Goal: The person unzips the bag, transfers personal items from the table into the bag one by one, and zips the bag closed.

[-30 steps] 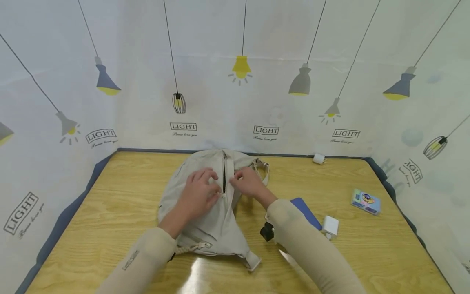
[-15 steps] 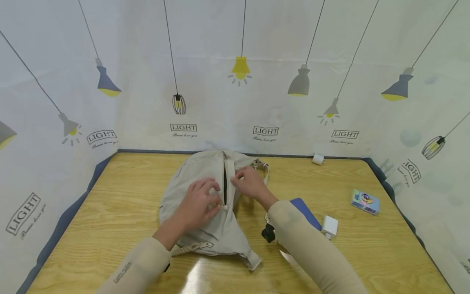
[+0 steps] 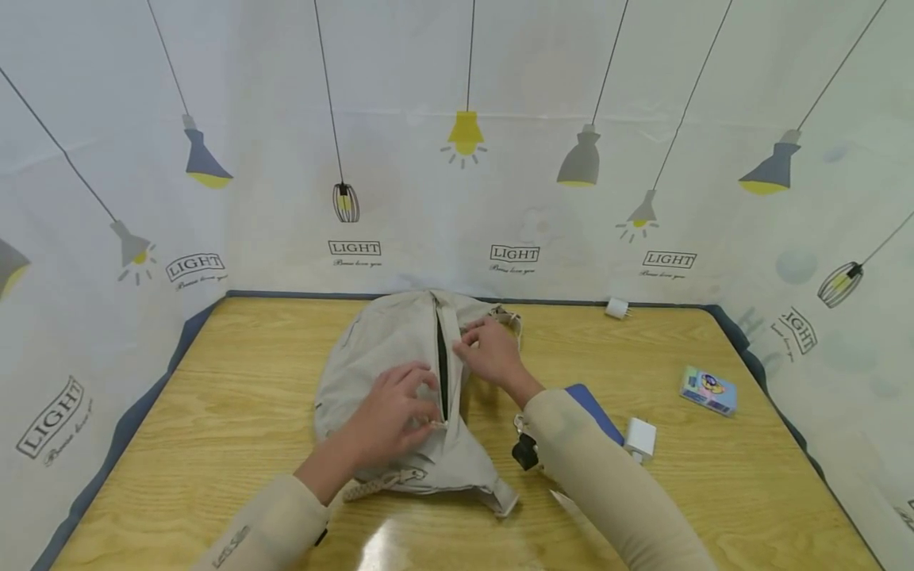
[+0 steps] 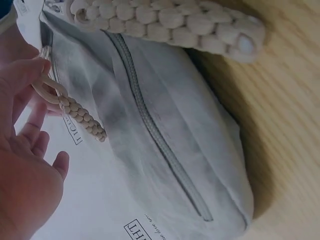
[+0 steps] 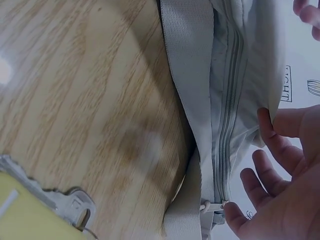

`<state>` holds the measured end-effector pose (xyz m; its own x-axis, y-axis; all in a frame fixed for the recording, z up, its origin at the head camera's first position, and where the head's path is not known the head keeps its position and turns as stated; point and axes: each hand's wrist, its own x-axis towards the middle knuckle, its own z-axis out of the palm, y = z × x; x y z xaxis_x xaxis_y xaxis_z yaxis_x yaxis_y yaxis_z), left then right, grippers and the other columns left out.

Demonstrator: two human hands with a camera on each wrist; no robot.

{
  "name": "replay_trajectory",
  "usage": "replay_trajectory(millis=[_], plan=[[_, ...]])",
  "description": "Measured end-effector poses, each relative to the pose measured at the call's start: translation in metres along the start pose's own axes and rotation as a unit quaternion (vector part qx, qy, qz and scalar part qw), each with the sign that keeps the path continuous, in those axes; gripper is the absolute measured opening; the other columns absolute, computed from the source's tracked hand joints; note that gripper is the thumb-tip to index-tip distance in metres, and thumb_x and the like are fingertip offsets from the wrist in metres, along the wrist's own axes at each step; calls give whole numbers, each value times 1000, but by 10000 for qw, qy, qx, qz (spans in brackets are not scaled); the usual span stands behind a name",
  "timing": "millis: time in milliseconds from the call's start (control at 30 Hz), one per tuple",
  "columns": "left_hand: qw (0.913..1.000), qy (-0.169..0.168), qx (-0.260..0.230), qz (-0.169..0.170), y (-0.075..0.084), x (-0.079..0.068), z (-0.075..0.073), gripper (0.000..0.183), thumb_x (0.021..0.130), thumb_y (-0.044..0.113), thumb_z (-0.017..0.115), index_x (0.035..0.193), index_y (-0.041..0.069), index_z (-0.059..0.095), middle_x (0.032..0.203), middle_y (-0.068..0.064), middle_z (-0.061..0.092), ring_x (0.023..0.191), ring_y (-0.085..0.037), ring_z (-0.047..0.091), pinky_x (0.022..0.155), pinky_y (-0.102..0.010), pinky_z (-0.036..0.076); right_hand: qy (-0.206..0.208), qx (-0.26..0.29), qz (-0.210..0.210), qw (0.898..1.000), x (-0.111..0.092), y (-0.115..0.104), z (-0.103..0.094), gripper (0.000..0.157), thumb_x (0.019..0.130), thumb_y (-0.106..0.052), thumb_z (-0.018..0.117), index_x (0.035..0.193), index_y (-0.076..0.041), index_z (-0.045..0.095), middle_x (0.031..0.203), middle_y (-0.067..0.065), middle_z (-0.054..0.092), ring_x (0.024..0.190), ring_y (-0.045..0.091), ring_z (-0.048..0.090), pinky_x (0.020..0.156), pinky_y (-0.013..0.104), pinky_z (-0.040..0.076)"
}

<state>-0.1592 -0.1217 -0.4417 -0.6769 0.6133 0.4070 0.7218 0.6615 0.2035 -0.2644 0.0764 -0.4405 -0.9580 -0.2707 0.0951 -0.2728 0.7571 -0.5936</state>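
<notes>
A pale grey fabric bag [image 3: 378,341] lies on the table, its long middle zip showing a dark gap [image 3: 443,373]. My left hand [image 3: 396,412] pinches the zip pull at the near end of that gap, between thumb and forefinger. From the pull hangs a braided cord [image 4: 82,115], seen in the left wrist view. To the right of the gap, my right hand [image 3: 493,353] pinches the bag's fabric between thumb and forefinger. Its other fingers [image 5: 265,172] are spread and loosely bent in the right wrist view.
Right of the bag lie a blue flat item [image 3: 595,412], a white charger [image 3: 640,438] and a black object on a metal ring [image 3: 524,452]. Farther right is a small colourful box [image 3: 708,390]. A white plug [image 3: 617,308] stands by the back edge, before a printed curtain [image 3: 428,159].
My left hand has drawn the zip pull toward me along the bag, and the dark gap has grown longer. The right hand keeps its pinch on the fabric, nearly still.
</notes>
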Motion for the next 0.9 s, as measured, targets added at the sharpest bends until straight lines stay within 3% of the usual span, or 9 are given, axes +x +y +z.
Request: replay_trajectory(millis=[467, 900], plan=[[9972, -615, -417, 109, 8, -8, -4, 4, 85, 24, 72, 85, 27, 74, 121, 2, 57, 135, -24, 40, 111, -51, 32, 9, -16, 180, 9998, -1, 1, 2, 24, 91, -29, 66, 83, -8, 75, 124, 8, 61, 118, 26, 55, 101, 49, 42], [9993, -293, -207, -118, 6, -11, 6, 4, 83, 29, 73, 82, 26, 73, 119, 1, 58, 132, -25, 43, 108, -51, 33, -30, -26, 71, 10000, -2, 5, 1, 27, 91, -30, 66, 82, -8, 76, 121, 9, 66, 118, 24, 55, 101, 49, 43]])
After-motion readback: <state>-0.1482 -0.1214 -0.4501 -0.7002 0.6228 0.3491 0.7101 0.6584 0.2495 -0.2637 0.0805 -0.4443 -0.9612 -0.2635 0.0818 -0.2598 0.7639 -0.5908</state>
